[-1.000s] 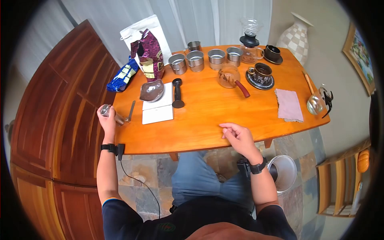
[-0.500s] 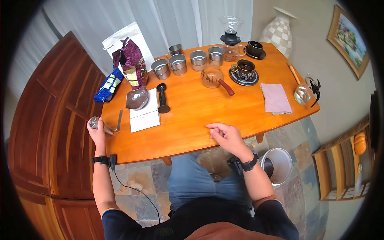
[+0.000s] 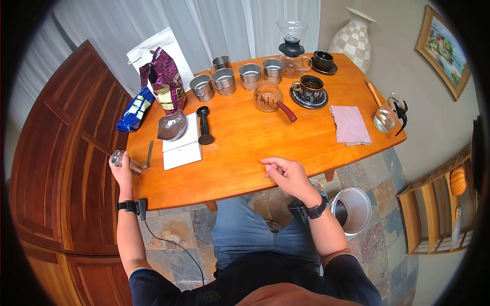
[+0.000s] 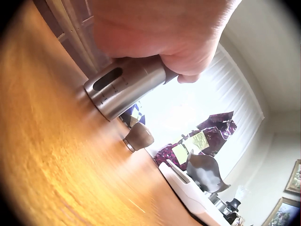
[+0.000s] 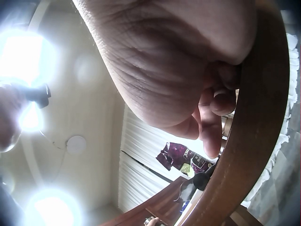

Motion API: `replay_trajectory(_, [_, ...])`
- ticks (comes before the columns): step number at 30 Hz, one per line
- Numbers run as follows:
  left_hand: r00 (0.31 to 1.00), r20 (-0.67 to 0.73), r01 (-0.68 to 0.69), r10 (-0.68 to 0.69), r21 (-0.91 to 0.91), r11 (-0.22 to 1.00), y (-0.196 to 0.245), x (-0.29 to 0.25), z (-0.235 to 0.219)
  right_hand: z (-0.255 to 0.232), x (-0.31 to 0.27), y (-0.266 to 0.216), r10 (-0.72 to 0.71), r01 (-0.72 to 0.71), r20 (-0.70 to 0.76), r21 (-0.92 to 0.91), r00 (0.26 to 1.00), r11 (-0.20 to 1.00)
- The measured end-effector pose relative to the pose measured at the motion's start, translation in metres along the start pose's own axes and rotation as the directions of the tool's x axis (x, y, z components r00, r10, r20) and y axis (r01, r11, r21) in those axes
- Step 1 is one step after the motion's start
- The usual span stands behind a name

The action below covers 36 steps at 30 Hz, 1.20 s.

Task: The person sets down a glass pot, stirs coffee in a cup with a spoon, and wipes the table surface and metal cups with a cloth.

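Note:
My left hand [image 3: 121, 171] grips a steel hand coffee grinder [image 4: 127, 84] at the table's left edge. The grinder's cylinder has a dark slotted window and its lower end is at the tabletop. Beside it lies the crank handle [image 3: 148, 154], a flat metal arm whose wooden knob [image 4: 139, 137] shows in the left wrist view. Over the front edge, my right hand [image 3: 287, 175] has loosely curled fingers and holds nothing. A smoky bowl [image 3: 172, 125] rests on the white scale [image 3: 182, 157], with a black double-ended scoop [image 3: 204, 125] to its right.
Purple [image 3: 164, 84] and blue [image 3: 135, 110] bags stand at the back left, near several metal cups [image 3: 223, 81]. Rightward are a red-handled glass pot [image 3: 268, 97], a coffee cup [image 3: 310, 90], a glass dripper set [image 3: 293, 53] and a pink cloth [image 3: 350, 125].
The head view has turned, so the table appears shifted left. My left hand keeps its grip on the grinder, and my right hand stays by the front edge.

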<state>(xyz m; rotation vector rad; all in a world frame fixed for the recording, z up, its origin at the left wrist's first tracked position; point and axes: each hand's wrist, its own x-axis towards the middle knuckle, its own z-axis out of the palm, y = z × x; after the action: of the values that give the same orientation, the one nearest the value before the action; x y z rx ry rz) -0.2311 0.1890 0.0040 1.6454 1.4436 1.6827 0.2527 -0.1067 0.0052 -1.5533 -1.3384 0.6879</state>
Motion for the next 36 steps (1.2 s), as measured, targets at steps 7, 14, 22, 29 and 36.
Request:
replay_trajectory(7, [1.000,-0.003,-0.025,0.025,0.011,1.000,0.002,-0.004,0.001,0.003,0.000,0.003,-0.014,0.014,-0.016,0.024,1.000,1.000])
replay_trajectory(14, [1.000,0.005,-0.008,0.008,0.014,1.000,-0.005,-0.001,-0.001,0.004,0.000,0.007,-0.037,0.037,-0.023,0.027,0.999,0.999])
replay_trajectory(22, [0.999,-0.010,-0.039,0.040,0.039,0.998,-0.001,-0.008,0.000,0.007,0.001,0.013,-0.092,0.093,-0.015,0.141,0.996,0.986])
replay_trajectory(29, [1.000,-0.002,0.010,-0.010,0.045,0.999,0.025,-0.028,0.001,0.007,0.002,0.012,-0.072,0.075,-0.025,0.140,0.997,0.987])
replay_trajectory(36, [0.999,0.006,0.031,-0.032,0.102,0.994,0.031,-0.046,-0.010,0.007,0.001,0.012,-0.053,0.056,-0.022,0.145,0.998,0.988])
